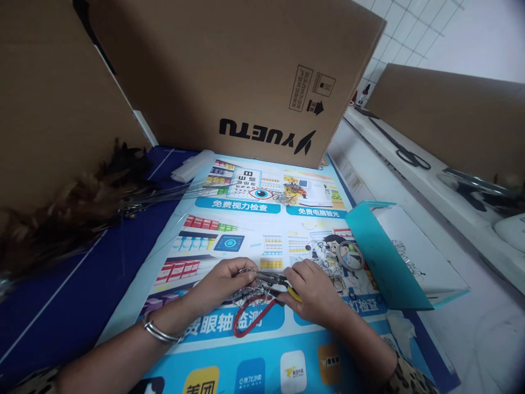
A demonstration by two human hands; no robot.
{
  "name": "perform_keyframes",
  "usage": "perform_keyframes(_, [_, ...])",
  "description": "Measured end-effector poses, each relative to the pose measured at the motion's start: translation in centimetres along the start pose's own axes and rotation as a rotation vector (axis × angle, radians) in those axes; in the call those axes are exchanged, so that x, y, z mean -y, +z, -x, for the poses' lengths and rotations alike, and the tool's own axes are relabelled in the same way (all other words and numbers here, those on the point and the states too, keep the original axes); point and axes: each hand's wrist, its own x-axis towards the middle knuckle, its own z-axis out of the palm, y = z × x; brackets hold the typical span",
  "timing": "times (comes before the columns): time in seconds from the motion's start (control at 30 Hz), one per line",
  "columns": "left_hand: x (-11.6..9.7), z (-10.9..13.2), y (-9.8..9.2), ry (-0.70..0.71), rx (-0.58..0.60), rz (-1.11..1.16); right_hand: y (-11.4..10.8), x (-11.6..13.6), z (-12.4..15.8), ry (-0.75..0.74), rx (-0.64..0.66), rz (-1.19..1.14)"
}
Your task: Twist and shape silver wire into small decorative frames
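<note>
My left hand (223, 282) is closed on a tangle of thin silver wire (248, 284) that rests on a printed blue poster (246, 350). My right hand (314, 293) is wrapped round small yellow-handled pliers (283, 284), whose jaws point left into the wire. A red loop (250, 323) lies on the poster just under both hands. A metal bangle (158, 331) sits on my left wrist.
A large YUETU cardboard box (246, 71) stands behind the poster. Dark feathers on wire stems (77, 208) lie at the left. A tape roll (350, 254), loose wire pieces (293, 194) and a teal folder (389, 262) are to the right. Scissors (406, 153) lie on the far ledge.
</note>
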Motion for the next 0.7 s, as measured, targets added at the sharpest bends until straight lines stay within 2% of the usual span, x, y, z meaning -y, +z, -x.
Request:
perform_keyframes(0.27, [0.03,0.09,-0.05,0.030,0.026,-0.048,-0.08,-0.17,0.17,-0.042,-0.013,0.134])
perform_keyframes(0.7, [0.05,0.12,-0.01,0.041,0.037,-0.071,0.48,-0.41,0.36,-0.057,-0.047,0.147])
